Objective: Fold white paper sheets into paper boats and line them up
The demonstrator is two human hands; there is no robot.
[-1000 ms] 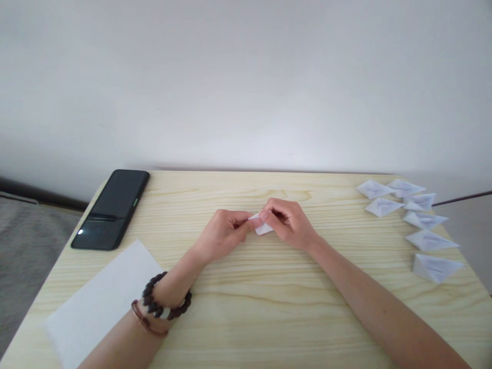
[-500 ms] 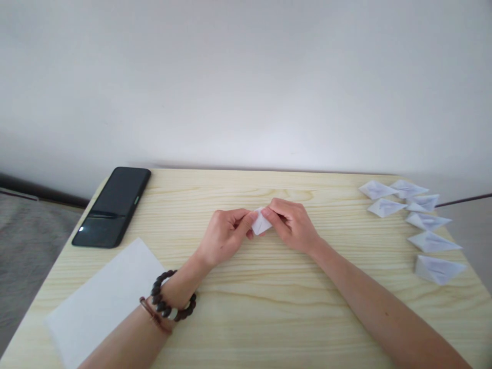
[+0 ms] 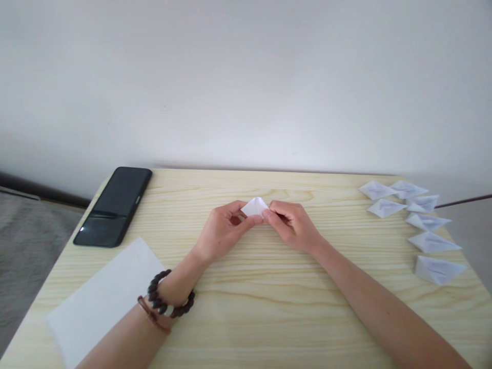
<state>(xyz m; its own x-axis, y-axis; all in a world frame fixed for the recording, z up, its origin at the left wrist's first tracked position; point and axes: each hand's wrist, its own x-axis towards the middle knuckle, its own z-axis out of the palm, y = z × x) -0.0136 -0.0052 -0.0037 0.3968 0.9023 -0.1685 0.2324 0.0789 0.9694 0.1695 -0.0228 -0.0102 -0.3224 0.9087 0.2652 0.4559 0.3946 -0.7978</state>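
Note:
A small piece of folded white paper (image 3: 255, 206) is held between my two hands near the middle of the table. My left hand (image 3: 223, 228) pinches its lower edge, with the thumb on the near side and the fingers partly hidden behind. On the paper's right corner, my right hand (image 3: 291, 224) closes thumb and forefinger; its other fingers are curled in. The paper is tilted up, its peak pointing away from me.
Several folded paper boats (image 3: 430, 242) stand at the table's right side. A black phone (image 3: 115, 207) lies at the back left, and a white paper sheet (image 3: 103, 302) lies partly under my left forearm. Behind the wooden table (image 3: 246, 318) rises a white wall (image 3: 246, 87).
The folded paper has been turned between my fingers, so its peak now points away instead of toward me. My left thumb has shifted to its lower edge.

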